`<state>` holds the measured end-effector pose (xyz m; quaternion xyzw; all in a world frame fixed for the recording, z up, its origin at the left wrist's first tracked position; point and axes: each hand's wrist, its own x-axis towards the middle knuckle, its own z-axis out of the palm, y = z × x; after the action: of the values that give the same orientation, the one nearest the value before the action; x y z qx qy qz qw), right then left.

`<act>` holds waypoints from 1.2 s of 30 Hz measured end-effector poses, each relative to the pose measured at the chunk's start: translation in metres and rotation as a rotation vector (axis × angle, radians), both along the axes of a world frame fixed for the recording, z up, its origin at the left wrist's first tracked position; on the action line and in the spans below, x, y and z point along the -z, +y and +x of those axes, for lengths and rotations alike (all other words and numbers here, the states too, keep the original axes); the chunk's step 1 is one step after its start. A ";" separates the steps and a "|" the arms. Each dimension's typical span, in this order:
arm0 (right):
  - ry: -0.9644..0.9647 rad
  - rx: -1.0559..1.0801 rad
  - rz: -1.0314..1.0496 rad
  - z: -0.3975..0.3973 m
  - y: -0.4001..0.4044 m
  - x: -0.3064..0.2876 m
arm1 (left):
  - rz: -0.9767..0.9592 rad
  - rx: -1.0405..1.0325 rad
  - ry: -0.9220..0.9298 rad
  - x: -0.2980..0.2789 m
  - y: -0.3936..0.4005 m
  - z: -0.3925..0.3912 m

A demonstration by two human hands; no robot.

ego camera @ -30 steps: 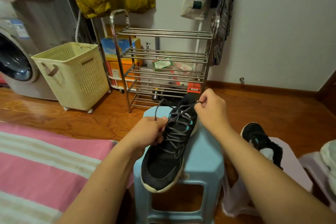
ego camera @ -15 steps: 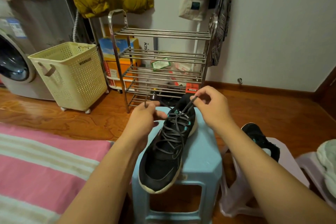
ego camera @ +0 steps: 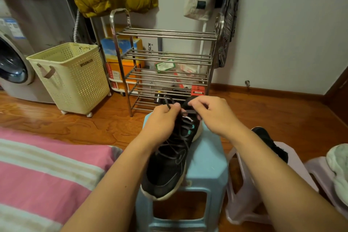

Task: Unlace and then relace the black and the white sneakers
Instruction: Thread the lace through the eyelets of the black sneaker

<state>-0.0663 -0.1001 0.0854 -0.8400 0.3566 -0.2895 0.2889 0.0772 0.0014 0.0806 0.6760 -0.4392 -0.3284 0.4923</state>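
Hands point(ego camera: 188, 117) over blue stool point(ego camera: 207, 164), wood floor point(ego camera: 84, 128)

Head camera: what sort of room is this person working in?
Most likely a home laundry or utility corner by a bed. A front-loading washing machine stands beside a cream laundry basket, a steel shoe rack is against the wall, and striped pink bedding lies at the left.

Two bare arms come into view from the bottom edge. No sleeves show on them, all the way down to the wrists. The left hand point(ego camera: 160, 118) wears no glove, no ring and no watch. The right hand point(ego camera: 211, 115) is bare too, with no band at the wrist behind it. The fingernails are short and plain.
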 end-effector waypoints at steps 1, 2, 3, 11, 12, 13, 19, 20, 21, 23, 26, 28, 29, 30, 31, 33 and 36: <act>0.052 0.064 -0.054 -0.004 -0.005 -0.001 | -0.006 0.005 0.077 -0.001 0.001 0.001; 0.114 0.126 -0.103 -0.008 -0.010 -0.003 | -0.016 0.020 0.127 0.000 0.002 0.003; 0.165 0.167 -0.130 -0.012 -0.015 -0.006 | -0.025 0.047 0.158 0.001 0.003 0.006; 0.194 -0.142 -0.074 0.017 0.008 0.008 | -0.031 0.131 0.094 0.001 0.011 0.023; 0.154 -0.118 -0.054 0.016 0.008 0.008 | -0.034 0.123 0.086 0.001 0.011 0.022; 0.118 -0.091 -0.036 0.015 0.007 0.008 | -0.044 0.093 0.070 0.001 0.010 0.020; 0.009 -0.112 0.184 0.022 0.007 0.009 | -0.254 -0.380 -0.523 0.020 -0.006 -0.001; -0.063 -0.116 0.253 0.023 0.005 0.008 | -0.309 -0.362 -0.541 0.023 -0.007 -0.001; -0.129 -0.132 0.313 0.022 0.002 0.009 | -0.330 -0.336 -0.558 0.025 -0.008 0.002; -0.146 -0.183 0.337 0.021 -0.001 0.013 | -0.321 -0.308 -0.660 0.029 -0.006 0.007; -0.137 -0.158 0.136 0.026 -0.001 0.014 | -0.255 -0.301 -0.778 0.025 -0.003 0.012; -0.100 -0.134 -0.264 0.024 -0.011 0.015 | -0.188 -0.222 -0.815 0.022 0.002 0.017; -0.039 -0.122 -0.481 0.020 -0.019 0.019 | -0.122 -0.153 -0.817 0.020 0.007 0.021; 0.022 -0.093 -0.636 0.013 -0.028 0.026 | -0.039 -0.077 -0.766 0.019 0.012 0.025; 0.072 -0.061 -0.711 0.006 -0.035 0.033 | 0.054 -0.002 -0.669 0.018 0.018 0.026; 0.121 -0.034 -0.751 -0.002 -0.039 0.047 | 0.200 0.056 -0.543 0.018 0.030 0.027; 0.039 0.021 -0.464 0.003 -0.038 0.043 | 0.187 -0.071 -0.690 0.017 0.040 0.023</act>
<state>-0.0632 -0.1385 0.0425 -0.8854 0.2948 -0.3507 0.0781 0.1003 0.0418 0.0638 0.8041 -0.5238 -0.1022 0.2620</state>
